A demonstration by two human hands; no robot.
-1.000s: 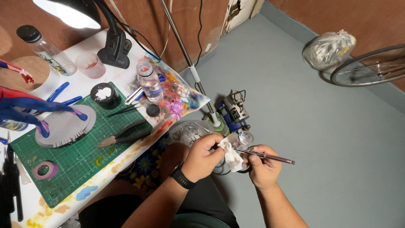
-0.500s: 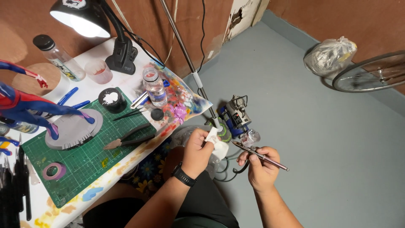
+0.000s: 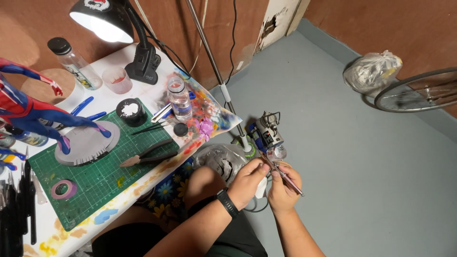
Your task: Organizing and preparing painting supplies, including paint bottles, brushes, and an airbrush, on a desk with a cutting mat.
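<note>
Seated beside the counter (image 3: 157, 183), the person has lowered the white tissue, and now both hands, left hand (image 3: 247, 182) and right hand (image 3: 284, 189), grip clamped, pinch the airbrush (image 3: 280, 172) above the floor.

Hobby workshop: cutting mat (image 3: 100, 176), painted figure (image 3: 33, 112).

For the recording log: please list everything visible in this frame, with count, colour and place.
desk lamp: 1, black, lit, table rear
cutting mat: 1, green, on table
figure: 1, red and blue, on grey base
pliers: 1, dark handles, on mat
clear bottles: 2, table rear
tape roll: 1, purple, on mat
compressor: 1, small, floor
plastic bag: 1, clear, by wall
bicycle wheel: 1, right edge
airbrush: 1, slim, metallic, held in both hands
left hand: on airbrush, black watch on wrist
right hand: fingers round airbrush
</note>
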